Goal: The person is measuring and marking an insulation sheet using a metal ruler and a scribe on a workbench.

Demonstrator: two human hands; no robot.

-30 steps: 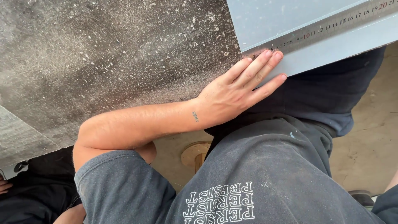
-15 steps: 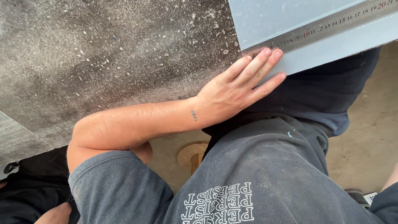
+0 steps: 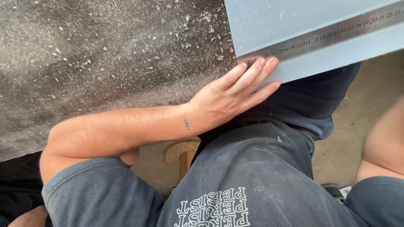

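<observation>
My left hand (image 3: 229,94) lies flat, palm down, at the near edge of a dusty dark worktop (image 3: 105,54). Its straight fingers rest on the corner of a pale grey-blue panel (image 3: 269,21). The fingertips touch the left end of a steel ruler (image 3: 328,35), which lies along the panel near its front edge. Nothing is gripped in the hand. Only the upper part of my right arm (image 3: 385,143) shows at the right edge. My right hand is out of view.
Sawdust and white specks cover the worktop. Below it are my dark trousers (image 3: 311,105) and grey shirt (image 3: 235,180), a round wooden stool (image 3: 183,151) and a sandy floor (image 3: 374,88). The grey panel overhangs the worktop toward my legs.
My left hand stays pressed on the panel and ruler end. My right arm has come into view at the right edge, and the elbow on the left has shifted slightly.
</observation>
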